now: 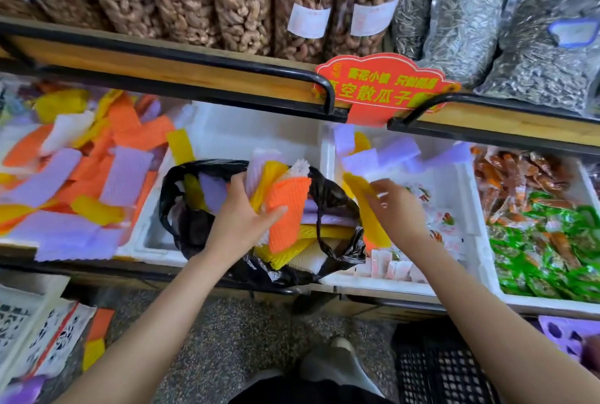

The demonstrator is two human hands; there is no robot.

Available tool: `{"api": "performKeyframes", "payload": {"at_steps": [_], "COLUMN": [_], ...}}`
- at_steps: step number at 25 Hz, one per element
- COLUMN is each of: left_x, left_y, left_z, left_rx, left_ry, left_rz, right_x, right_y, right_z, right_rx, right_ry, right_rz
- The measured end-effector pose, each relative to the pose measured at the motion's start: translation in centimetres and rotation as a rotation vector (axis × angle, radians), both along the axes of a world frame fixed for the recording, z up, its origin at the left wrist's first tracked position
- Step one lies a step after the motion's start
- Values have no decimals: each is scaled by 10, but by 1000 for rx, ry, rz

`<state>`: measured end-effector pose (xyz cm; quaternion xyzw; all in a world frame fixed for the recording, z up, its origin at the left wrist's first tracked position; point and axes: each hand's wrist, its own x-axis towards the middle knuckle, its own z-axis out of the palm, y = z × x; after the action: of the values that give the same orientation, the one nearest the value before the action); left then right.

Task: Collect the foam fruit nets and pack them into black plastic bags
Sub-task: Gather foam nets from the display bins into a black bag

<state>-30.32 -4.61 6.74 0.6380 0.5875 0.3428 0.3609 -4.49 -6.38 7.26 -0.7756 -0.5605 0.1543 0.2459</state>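
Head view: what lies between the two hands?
In the head view: the orange foam net partly under the left hand, the black bag rim, then a yellow net reaching the blurred right hand.

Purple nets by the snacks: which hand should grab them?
Likely right: right hand is beside the purple nets, at a yellow net; left hand rests on nets in the bag.
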Motion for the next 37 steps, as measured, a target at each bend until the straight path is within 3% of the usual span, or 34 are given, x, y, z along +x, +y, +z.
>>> {"api": "performKeyframes", "payload": {"at_steps": [4, 7, 9, 12, 15, 17, 20, 22, 24, 26, 28, 29, 34, 37], "left_x": [-15, -38, -54, -71, -78, -79, -76, -74, -73, -71, -64, -58, -19, -5], "left_y": [-1, 2, 2, -3, -8, -9, -10, -9, -6, -5, -4, -5, -10, -9], "left_z": [18, 29, 34, 38, 39, 38, 39, 40, 39, 38, 38, 38, 28, 15], "left_rx": [50, 107, 151, 177, 170, 173, 169, 172, 189, 191, 186, 190, 169, 234], "left_ry": [-49, -113, -151, -159, -182, -187, -192, -186, -172, -158, -159, -151, -64, 85], "left_rz": [106, 215, 268, 348, 363, 358, 348, 332, 311, 272, 210, 173, -37, -167], "right_x": [-35, -83, -100, -99, -105, -121, -145, -150, -147, -135, -111, -98, -62, -52], "right_y": [-24, -43, -38, -2, 23, 24, 14, 9, 2, -15, -31, -39, -54, -44], "right_z": [68, 92, 85, 72, 61, 37, -9, -23, -23, -18, -24, -29, -34, -15], "right_rx": [489, 591, 475, 257, 319, 298, -92, -316, -310, 2, 301, 342, -209, -94], "right_ry": [219, 336, 343, 214, 82, -120, -429, -489, -411, -294, -367, -400, -384, -119], "right_rz": [14, 226, 321, 276, 229, 372, 601, 711, 764, 691, 500, 400, 249, 124]}}
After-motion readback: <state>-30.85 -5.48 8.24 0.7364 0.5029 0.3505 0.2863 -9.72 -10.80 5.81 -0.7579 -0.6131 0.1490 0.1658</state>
